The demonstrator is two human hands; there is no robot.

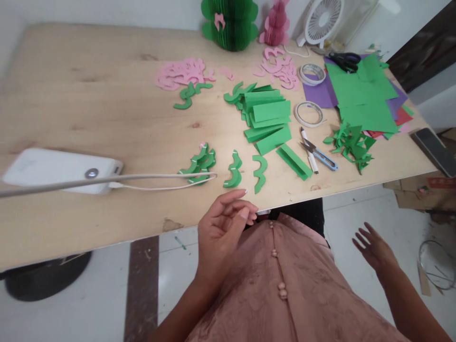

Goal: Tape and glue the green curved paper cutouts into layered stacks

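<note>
My left hand (224, 228) is at the table's front edge, its fingers loosely curled and the index finger apart from the rest. A tiny white bit shows at the index fingertip; whether it is tape or nail I cannot tell. Just beyond lie a wavy green paper cutout (260, 173) and small stacks of wavy green cutouts (233, 171), some with white strips. Further left is another cluster of green cutouts (199, 164), partly crossed by a cable. My right hand (374, 247) hangs past the table edge above the floor, fingers spread, holding nothing.
Folded green strips (270, 111), tape rolls (309, 114), a pen (313, 164) and blue-handled snips (322, 156) lie right of centre. Pink cutouts (181, 73), honeycomb paper figures (231, 23) and a fan (323, 21) are behind. A power bank (60, 166) lies left, a phone (432, 149) right.
</note>
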